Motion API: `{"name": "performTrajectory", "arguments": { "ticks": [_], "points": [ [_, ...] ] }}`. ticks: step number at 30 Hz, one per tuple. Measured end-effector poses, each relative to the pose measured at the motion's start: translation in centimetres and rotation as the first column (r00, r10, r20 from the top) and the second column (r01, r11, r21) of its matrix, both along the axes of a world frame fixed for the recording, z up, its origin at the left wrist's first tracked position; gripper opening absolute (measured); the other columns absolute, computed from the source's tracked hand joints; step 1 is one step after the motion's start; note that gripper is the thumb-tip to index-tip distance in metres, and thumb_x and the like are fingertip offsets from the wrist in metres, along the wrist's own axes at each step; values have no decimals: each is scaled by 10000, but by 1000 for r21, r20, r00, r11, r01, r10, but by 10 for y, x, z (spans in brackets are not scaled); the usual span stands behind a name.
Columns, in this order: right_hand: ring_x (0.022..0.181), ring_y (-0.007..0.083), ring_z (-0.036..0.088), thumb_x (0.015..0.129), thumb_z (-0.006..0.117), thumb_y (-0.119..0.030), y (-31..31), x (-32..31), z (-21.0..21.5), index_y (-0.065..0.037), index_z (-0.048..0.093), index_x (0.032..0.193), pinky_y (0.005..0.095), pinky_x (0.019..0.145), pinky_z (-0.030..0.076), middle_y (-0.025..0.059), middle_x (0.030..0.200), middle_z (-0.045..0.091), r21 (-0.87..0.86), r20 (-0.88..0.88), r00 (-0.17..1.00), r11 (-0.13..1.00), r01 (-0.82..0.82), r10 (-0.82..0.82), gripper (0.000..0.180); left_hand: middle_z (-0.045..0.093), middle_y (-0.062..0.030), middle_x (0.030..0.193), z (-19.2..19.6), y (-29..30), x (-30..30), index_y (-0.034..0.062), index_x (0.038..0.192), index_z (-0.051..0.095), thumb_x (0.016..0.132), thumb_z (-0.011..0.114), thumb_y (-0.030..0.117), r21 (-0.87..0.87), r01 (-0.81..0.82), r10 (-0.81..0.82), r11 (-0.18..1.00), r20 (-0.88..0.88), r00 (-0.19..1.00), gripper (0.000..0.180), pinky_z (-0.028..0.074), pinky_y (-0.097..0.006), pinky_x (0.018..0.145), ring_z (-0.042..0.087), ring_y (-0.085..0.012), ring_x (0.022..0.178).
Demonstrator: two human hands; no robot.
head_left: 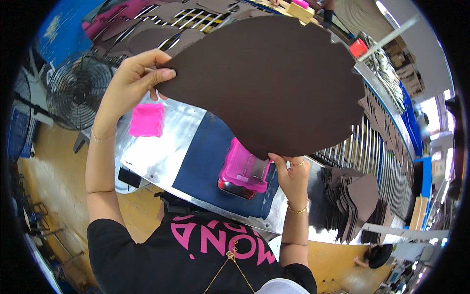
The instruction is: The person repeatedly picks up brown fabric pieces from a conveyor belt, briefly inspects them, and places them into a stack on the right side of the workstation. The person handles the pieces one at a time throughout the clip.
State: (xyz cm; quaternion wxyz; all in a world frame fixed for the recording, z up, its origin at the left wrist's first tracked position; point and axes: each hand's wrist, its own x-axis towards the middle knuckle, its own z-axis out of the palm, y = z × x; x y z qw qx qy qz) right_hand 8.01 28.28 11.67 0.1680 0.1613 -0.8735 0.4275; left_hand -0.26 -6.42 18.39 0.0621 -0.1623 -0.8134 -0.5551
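Observation:
A large dark brown leather piece (274,83) with a rounded outline is held up over the worktable, covering much of the view beyond it. At its narrow left end, my left hand (139,78) pinches the edge between thumb and fingers. My right hand (293,174) grips the lower edge, thumb on the near face. Just left of my right hand, a pink plastic basket (245,171) rests on a dark blue cloth (196,166); small items inside it are hard to make out. Nearer the left hand lies a pink scalloped tray (147,120) on the metal tabletop (171,130).
Stacked brown leather pieces (352,201) sit at the right on the table. Beyond runs a slatted roller rack (387,157), with more pieces along the far side (152,39). A black fan (81,90) stands at the left. Another person (379,256) is at the lower right.

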Motion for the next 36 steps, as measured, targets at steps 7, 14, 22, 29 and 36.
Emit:
{"name": "performTrajectory", "arguments": {
  "ticks": [7, 14, 22, 29, 36],
  "points": [
    [663, 330, 632, 733, 692, 12, 15, 11, -8, -20, 675, 812, 369, 599, 486, 161, 791, 666, 253, -164, 984, 967, -25, 68, 87, 589, 3, 713, -25, 5, 38, -18, 953, 585, 892, 598, 55, -49, -12, 21, 999, 183, 983, 95, 440, -189, 458, 579, -44, 541],
    [745, 319, 641, 776, 665, -7, 76, 61, -35, -4, 683, 828, 357, 690, 482, 154, 833, 672, 292, 13, 982, 940, 178, -190, 55, 630, -102, 759, -64, 67, 31, -22, 947, 598, 866, 594, 38, -201, 260, -239, 944, 124, 963, 101, 471, -263, 457, 620, -168, 500],
    [749, 93, 557, 836, 696, -84, 155, 140, -70, 42, 669, 904, 237, 710, 455, 36, 802, 659, -113, 320, 796, 814, 570, -513, 146, 619, -49, 820, -80, 150, 36, 95, 906, 635, 779, 665, 119, -385, 397, -518, 833, -294, 803, 133, 514, -342, 575, 635, -263, 696],
    [818, 99, 561, 907, 617, -117, 186, 172, 25, 72, 622, 1068, 227, 752, 457, 51, 930, 648, -274, 217, 818, 771, 575, -533, 248, 550, -66, 915, -73, 201, 24, 100, 955, 626, 835, 632, 218, -427, 452, -581, 783, -244, 776, 169, 513, -365, 569, 617, -278, 661],
    [902, 124, 589, 907, 575, -50, 140, 30, 46, 80, 573, 1150, 246, 792, 478, 76, 1025, 631, -393, 246, 836, 738, 549, -490, 276, 500, -36, 992, -82, 98, -12, 63, 1255, 494, 889, 629, 106, 506, -40, 28, 861, 31, 999, 392, 362, -154, 507, 467, -21, 695]
  ]
}}
